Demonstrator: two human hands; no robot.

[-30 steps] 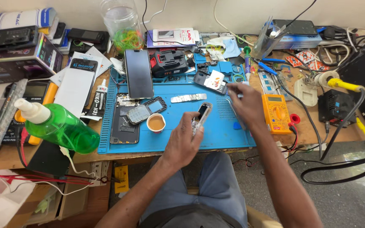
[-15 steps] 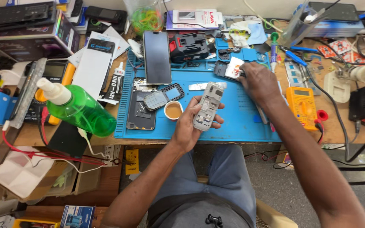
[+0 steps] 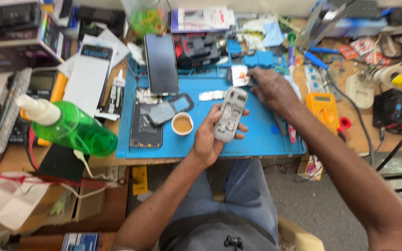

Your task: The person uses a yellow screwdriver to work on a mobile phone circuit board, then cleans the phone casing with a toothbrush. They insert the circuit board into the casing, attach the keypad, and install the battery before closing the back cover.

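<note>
Right now your left hand [image 3: 210,139] is curled around an opened grey keypad phone [image 3: 230,114], holding it just above the near edge of the blue repair mat [image 3: 257,135]. Your right hand [image 3: 271,89] reaches to the mat's far side, fingers closing on a small white-and-orange part [image 3: 239,75]. This looks like fetching a piece mid-repair; next, bring it squarely to the phone.

A small electronics repair workshop, likely for phones. A cluttered wooden bench carries a blue work mat [image 3: 257,135], an orange multimeter [image 3: 324,109], loose phones [image 3: 161,62], an opened handset [image 3: 229,115] with its insides bare, pliers [image 3: 315,55], tangled cables [image 3: 396,148] and a green spray bottle [image 3: 68,128].
</note>
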